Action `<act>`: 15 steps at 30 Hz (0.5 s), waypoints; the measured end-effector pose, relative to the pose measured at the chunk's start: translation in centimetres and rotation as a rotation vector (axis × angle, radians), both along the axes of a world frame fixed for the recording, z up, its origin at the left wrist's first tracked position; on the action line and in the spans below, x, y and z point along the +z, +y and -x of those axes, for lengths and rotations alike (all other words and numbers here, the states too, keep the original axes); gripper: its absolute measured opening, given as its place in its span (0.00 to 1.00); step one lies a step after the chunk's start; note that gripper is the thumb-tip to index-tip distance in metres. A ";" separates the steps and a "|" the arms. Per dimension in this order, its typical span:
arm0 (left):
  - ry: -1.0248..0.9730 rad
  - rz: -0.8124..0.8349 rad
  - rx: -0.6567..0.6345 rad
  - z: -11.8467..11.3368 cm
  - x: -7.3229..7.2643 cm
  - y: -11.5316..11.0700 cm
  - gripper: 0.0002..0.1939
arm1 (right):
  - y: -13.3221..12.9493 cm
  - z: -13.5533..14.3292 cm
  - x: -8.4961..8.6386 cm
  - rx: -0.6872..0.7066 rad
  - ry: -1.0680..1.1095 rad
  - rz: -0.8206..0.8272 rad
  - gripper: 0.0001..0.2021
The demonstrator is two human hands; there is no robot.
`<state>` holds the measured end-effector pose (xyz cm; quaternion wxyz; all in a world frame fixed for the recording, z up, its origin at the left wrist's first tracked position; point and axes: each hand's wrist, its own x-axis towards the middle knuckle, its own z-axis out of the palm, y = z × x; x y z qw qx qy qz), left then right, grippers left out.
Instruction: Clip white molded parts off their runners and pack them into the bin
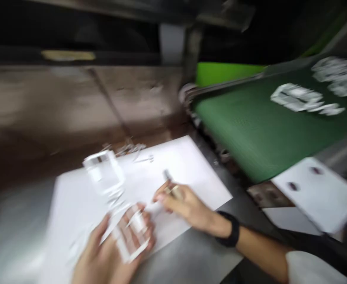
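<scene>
Holding a white plastic frame [136, 252] at lower centre, tool at the ready.
The hands are apart: the left hand [100, 258] cradles the frame, the right hand [192, 207] pinches a small, blurred tool [177, 192] over the white sheet [173, 154]. Best to grip firmly, fingertips clear of the tip.

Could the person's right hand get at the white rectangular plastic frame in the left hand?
Probably yes: nothing visible blocks the way from the right hand to the white rectangular plastic frame in the left hand, though a slim, dark-tipped tool in the right hand may hinder grasping.
</scene>
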<state>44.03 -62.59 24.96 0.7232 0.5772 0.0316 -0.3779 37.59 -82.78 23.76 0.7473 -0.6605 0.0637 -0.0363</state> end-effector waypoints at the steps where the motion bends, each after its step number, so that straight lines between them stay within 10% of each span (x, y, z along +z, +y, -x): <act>1: 0.074 0.014 0.040 0.6 0.6 0.0 0.27 | 0.1 0.5 0.1 0.012 0.009 -0.029 0.17; 6: 0.356 0.483 0.025 1.3 0.4 0.6 0.29 | -0.5 1.7 -1.4 0.075 0.056 0.080 0.16; 15: 0.379 0.644 -0.078 1.6 -0.1 1.2 0.37 | -0.5 1.9 -1.5 0.061 0.121 0.029 0.15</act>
